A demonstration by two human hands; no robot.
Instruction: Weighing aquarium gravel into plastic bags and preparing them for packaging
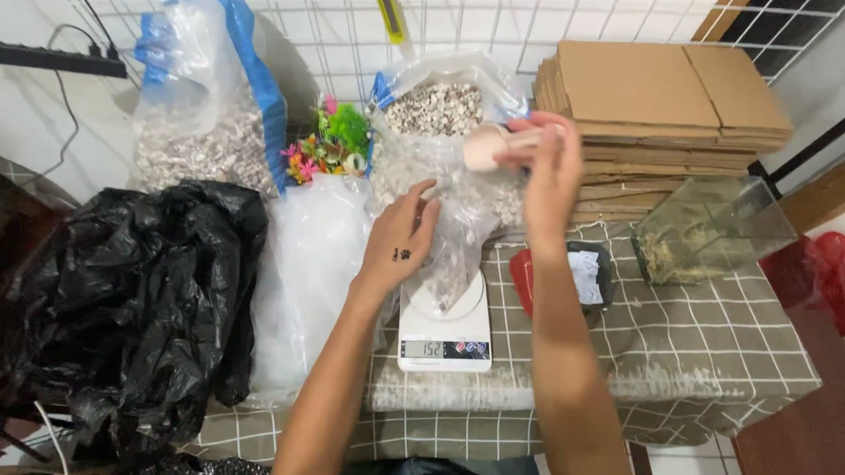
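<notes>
Far left, black plastic bag [130, 302], then a sack of pale gravel [206, 146]. Your left hand [399, 237] pinches the small clear bag [450, 248] open on the white scale [445, 327]. Your right hand [551, 172] grips a pale scoop [487, 146], tipped beside the open gravel bag [436, 112]. Risk: the thin bag slumps sideways if your pinch slackens, scattering stones across the checked cloth [681, 340] and spoiling the weight.

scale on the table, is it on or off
On. The white scale shows lit digits on its front display, with a clear bag of pebbles resting on its platform, steadied by the left hand.
</notes>
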